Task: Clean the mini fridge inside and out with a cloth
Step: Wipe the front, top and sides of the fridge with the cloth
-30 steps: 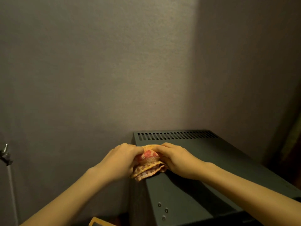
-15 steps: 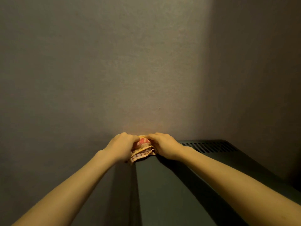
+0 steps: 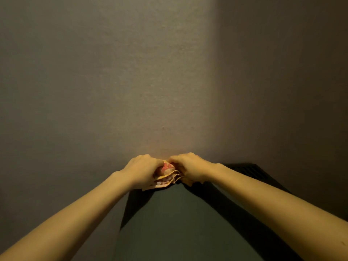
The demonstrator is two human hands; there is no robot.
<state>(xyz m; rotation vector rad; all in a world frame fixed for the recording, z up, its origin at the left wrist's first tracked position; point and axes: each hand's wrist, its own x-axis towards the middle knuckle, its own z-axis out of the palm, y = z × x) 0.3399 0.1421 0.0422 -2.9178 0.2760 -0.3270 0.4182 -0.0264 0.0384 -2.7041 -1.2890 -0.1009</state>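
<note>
The dark grey top of the mini fridge fills the lower middle of the head view, with a slotted vent strip along its far edge. A folded cloth with a red and yellow pattern lies bunched at the fridge's far left corner. My left hand grips the cloth from the left with curled fingers. My right hand grips it from the right, fingers curled over its top. Both forearms stretch out over the fridge top. Most of the cloth is hidden between the hands.
A plain grey wall rises directly behind and to the left of the fridge. A second, darker wall closes the corner on the right. The light is dim.
Both hands have pushed the cloth away from me toward the fridge's back left corner. The view has tilted up, so the front of the fridge and its screws are out of sight.
</note>
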